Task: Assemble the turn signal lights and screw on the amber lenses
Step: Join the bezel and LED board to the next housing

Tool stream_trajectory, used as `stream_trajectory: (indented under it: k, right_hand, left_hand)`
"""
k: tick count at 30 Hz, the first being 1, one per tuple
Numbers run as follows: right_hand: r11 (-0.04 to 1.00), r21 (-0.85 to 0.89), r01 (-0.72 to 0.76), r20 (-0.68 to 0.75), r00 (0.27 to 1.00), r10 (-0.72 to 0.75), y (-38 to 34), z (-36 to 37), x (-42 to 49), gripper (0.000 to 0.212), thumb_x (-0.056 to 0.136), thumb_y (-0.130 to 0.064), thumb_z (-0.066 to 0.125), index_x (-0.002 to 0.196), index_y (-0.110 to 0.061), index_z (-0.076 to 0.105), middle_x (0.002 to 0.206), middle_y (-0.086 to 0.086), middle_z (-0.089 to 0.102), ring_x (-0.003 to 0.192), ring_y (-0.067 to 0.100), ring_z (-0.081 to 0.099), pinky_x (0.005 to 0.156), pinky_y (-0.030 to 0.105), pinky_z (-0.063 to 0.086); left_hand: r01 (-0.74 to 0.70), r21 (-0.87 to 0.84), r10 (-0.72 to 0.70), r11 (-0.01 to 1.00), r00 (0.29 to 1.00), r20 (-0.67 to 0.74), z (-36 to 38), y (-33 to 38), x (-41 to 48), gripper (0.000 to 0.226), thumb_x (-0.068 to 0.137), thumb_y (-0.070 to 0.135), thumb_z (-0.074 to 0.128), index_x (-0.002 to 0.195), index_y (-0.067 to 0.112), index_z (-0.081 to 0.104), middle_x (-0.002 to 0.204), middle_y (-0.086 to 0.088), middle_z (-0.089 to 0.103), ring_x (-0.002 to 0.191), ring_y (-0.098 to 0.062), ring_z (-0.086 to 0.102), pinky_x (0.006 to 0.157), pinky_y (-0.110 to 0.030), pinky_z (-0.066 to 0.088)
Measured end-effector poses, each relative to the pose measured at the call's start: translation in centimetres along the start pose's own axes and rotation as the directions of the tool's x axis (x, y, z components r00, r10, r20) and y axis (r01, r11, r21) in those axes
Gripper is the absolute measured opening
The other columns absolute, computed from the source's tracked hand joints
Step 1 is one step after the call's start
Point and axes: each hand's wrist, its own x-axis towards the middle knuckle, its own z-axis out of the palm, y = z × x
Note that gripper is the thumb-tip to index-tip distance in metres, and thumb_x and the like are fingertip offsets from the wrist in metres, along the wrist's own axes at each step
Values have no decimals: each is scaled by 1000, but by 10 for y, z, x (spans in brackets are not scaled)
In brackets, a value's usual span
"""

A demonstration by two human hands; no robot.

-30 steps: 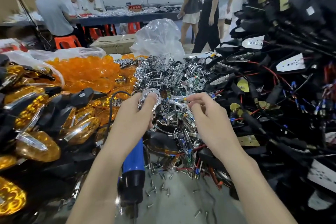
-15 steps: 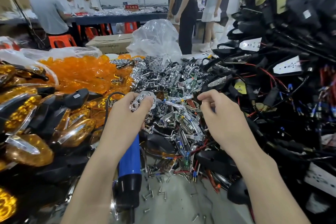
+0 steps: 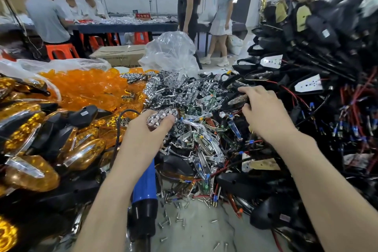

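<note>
At rear left, a clear bag (image 3: 67, 65) holds amber lenses (image 3: 88, 88).

assembly workshop, heaped amber lenses (image 3: 86, 86), black housings (image 3: 319, 32), workers at benches (image 3: 122, 26)

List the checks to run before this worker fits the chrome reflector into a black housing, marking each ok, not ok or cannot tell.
1. Chrome multi-cup reflector held in the left hand: ok.
2. The right hand grips a black plastic housing from the pile: cannot tell; its fingers are on one.
3. Blue electric screwdriver within reach, under the left forearm: ok.
4. Loose silver screws on the grey tabletop: ok.
5. Heap of amber translucent lenses nearby: ok.
</note>
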Motion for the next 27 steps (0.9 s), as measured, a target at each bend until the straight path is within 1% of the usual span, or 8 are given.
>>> stream_trajectory:
  k: [4, 6, 8, 16, 19, 22, 25, 27]
  right_hand:
    - [931, -359, 64, 119, 993, -22, 14, -1, 32, 54, 106, -35, 45, 157, -26, 30, 152, 9, 39, 135, 36, 37, 107, 49, 34]
    - [886, -454, 96, 144, 989, -33, 16, 0, 40, 52, 104, -47, 45, 153, -30, 37, 147, 10, 42, 133, 36, 38, 106, 48, 34]
    - [884, -459, 87, 143, 989, -23, 13, 0, 45, 51, 102, -55, 46, 147, -33, 46, 142, 10, 45, 131, 36, 39, 106, 47, 33]
    - [761, -629, 157, 20, 982, -186, -2, -2, 33, 28, 96, -39, 60, 122, -36, 68, 141, 2, 46, 127, 31, 42, 101, 44, 35]
    - [770, -604, 207, -13, 963, -269, -2, -4, 28, 29, 93, -32, 64, 121, -28, 68, 149, 1, 45, 137, 31, 37, 103, 45, 33]
    - [811, -516, 277, -38, 938, -344, -2, -7, 26, 33, 97, -29, 60, 127, -16, 58, 138, 3, 57, 141, 27, 40, 109, 42, 30]
    - [889, -324, 324, -98, 923, -372, -6, -21, 23, 27, 100, -25, 57, 122, -12, 51, 114, 6, 68, 122, 26, 59, 116, 40, 27]
    - [922, -203, 330, -159, 918, -363, -12, -34, 20, 25, 100, -22, 53, 120, -8, 48, 93, 6, 68, 99, 31, 66, 106, 38, 35]
  left_hand:
    - [-3, -7, 3, 1000, 1000, 21, 1, 0, -1, 74, 88, 60, 58, 147, 20, 40, 53, 0, 65, 43, -3, 54, 54, -22, 42]
    - [6, -19, -6, 1000, 1000, 30, 1, 0, -1, 75, 88, 61, 58, 149, 21, 38, 56, -1, 67, 45, -4, 56, 55, -22, 44]
    - [16, -36, -14, 999, 999, 37, 0, 0, -2, 78, 88, 61, 58, 151, 22, 34, 58, -2, 68, 46, -5, 56, 55, -23, 46]
    - [19, -48, -17, 999, 999, 45, -1, 0, -2, 79, 88, 61, 57, 152, 23, 32, 59, -3, 68, 47, -7, 56, 51, -22, 48]
    - [23, -65, -20, 998, 999, 45, -2, 1, -2, 78, 89, 60, 58, 152, 21, 32, 59, -4, 68, 47, -5, 57, 47, -17, 46]
    - [27, -68, -24, 997, 999, 46, -2, 2, -3, 79, 88, 61, 58, 152, 21, 32, 59, -2, 68, 46, -1, 56, 50, -19, 43]
    - [34, -91, -32, 995, 999, 28, 0, 3, -3, 77, 87, 63, 59, 150, 25, 35, 65, -1, 70, 48, 0, 58, 55, -22, 46]
    - [35, -138, -30, 990, 999, 39, 1, 5, -3, 59, 86, 63, 60, 138, 38, 46, 74, -3, 73, 51, -2, 60, 59, -35, 51]
